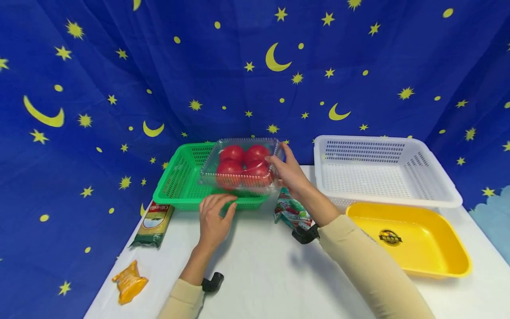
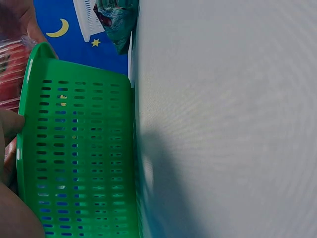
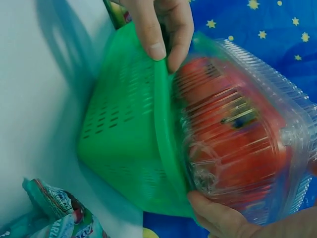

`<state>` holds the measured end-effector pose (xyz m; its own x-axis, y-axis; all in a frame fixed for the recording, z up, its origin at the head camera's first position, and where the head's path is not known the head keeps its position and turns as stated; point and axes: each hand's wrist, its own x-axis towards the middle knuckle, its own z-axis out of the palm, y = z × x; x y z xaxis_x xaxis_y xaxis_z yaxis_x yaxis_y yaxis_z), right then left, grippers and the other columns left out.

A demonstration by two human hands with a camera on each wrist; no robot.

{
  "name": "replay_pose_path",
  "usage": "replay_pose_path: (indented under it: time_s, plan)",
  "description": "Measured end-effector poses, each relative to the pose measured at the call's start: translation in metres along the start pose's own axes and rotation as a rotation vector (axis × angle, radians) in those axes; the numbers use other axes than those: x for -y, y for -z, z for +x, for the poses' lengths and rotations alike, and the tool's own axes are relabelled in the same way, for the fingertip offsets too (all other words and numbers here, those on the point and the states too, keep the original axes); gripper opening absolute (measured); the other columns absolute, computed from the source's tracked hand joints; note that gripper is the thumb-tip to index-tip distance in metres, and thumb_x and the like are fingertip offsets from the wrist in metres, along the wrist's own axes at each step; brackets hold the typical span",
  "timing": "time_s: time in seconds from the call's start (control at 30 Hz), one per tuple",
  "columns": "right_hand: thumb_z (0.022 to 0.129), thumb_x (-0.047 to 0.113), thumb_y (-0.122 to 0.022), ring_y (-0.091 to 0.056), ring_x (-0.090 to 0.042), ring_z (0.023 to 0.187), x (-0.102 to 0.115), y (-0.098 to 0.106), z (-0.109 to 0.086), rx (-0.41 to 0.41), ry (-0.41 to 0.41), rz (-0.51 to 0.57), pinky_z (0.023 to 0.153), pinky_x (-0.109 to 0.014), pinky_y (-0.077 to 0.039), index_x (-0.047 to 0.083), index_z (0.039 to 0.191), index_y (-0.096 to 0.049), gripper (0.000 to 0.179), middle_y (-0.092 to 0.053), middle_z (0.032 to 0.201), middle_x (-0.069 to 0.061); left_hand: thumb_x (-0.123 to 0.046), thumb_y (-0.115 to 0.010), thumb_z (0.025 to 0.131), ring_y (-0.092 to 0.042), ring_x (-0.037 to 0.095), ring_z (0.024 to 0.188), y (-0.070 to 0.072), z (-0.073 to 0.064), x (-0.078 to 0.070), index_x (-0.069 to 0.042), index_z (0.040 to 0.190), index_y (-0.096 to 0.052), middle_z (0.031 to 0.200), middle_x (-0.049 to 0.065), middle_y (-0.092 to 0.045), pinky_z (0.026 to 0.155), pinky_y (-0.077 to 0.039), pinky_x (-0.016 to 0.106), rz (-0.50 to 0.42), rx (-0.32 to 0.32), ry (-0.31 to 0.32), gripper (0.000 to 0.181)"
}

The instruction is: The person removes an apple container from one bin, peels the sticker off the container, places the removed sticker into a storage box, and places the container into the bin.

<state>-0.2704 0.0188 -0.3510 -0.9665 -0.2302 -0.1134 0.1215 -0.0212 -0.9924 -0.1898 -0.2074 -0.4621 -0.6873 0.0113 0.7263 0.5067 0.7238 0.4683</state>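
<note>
A clear plastic clamshell box (image 1: pixel 246 141) with several red tomatoes (image 1: pixel 231 153) inside is tilted over the green basket (image 1: pixel 175 190). My right hand (image 1: pixel 290 170) grips the box by its right end, thumb on top; in the right wrist view, fingers (image 3: pixel 218 213) hold its near side close to the basket rim. At the basket's front rim my left hand (image 1: pixel 215 217) pinches the edge. Its thumb (image 3: pixel 156 49) lies on the outside of the rim and a finger is inside, as the right wrist view shows.
A green and red packet (image 1: pixel 292 208) lies under my right forearm. Left of the basket are an Olivoila packet (image 1: pixel 153 226) and a small orange packet (image 1: pixel 130 283). On the right stand a white basket (image 1: pixel 384 204) and a yellow tray (image 1: pixel 422 248). A starry blue curtain (image 1: pixel 223 88) hangs behind.
</note>
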Motion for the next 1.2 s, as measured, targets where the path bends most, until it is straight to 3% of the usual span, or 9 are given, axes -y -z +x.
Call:
replay_pose_path:
  time_s: [0.23,0.33,0.47,0.63,0.9,1.2]
  plan:
    - [0.088,0.038,-0.062,-0.054,-0.026,0.084,0.001,-0.007,0.006,0.004,-0.002,-0.039,0.067,-0.037,-0.049,0.031,0.154,-0.010,0.084,-0.024,0.151,-0.008,-0.013,-0.072,0.085,-0.054,0.019,0.106,-0.001,-0.002,0.000,-0.017,0.101,-0.074,0.105,-0.005,-0.067,0.100,-0.028,0.045,-0.003,0.003,0.007,0.017]
    - [0.089,0.037,-0.061,-0.058,-0.030,0.099,0.001,-0.012,0.008,0.017,-0.003,-0.047,0.077,-0.045,-0.051,0.031,0.154,-0.012,0.082,-0.026,0.150,-0.010,-0.014,-0.072,0.086,-0.054,0.019,0.106,-0.001,-0.005,0.000,-0.017,0.101,-0.074,0.106,-0.005,-0.067,0.101,-0.028,0.045,-0.002,0.008,0.013,0.016]
    - [0.090,0.036,-0.061,-0.052,-0.032,0.116,0.001,-0.020,0.011,0.025,-0.002,-0.043,0.083,-0.051,-0.050,0.031,0.153,-0.012,0.081,-0.028,0.149,-0.012,-0.014,-0.072,0.086,-0.054,0.020,0.105,-0.001,-0.005,-0.001,-0.016,0.101,-0.074,0.104,-0.004,-0.067,0.102,-0.027,0.046,-0.005,0.001,0.013,0.015]
    - [0.091,0.032,-0.060,-0.049,-0.032,0.118,0.001,-0.031,0.013,0.006,0.000,-0.024,0.082,-0.050,-0.051,0.028,0.154,-0.007,0.083,-0.028,0.148,-0.016,-0.016,-0.071,0.087,-0.054,0.019,0.106,-0.001,-0.003,-0.001,-0.017,0.101,-0.073,0.103,-0.004,-0.067,0.103,-0.026,0.045,0.006,0.008,0.008,0.015]
    - [0.093,0.034,-0.055,-0.027,-0.031,0.137,-0.007,-0.047,0.016,-0.027,0.032,-0.119,0.109,-0.047,-0.025,0.022,0.155,-0.005,0.080,-0.023,0.153,-0.017,-0.013,-0.073,0.084,-0.055,0.020,0.102,0.000,-0.002,-0.001,-0.016,0.099,-0.074,0.100,-0.003,-0.068,0.099,-0.029,0.046,-0.002,-0.006,0.003,0.016]
    - [0.098,0.037,-0.047,-0.026,-0.033,0.138,-0.014,-0.060,0.028,-0.072,0.036,-0.252,0.110,-0.048,-0.025,0.020,0.155,-0.006,0.072,-0.026,0.153,-0.018,-0.011,-0.073,0.084,-0.055,0.020,0.105,0.001,0.000,-0.001,-0.015,0.100,-0.074,0.103,-0.003,-0.068,0.098,-0.029,0.047,-0.021,-0.004,-0.006,0.017]
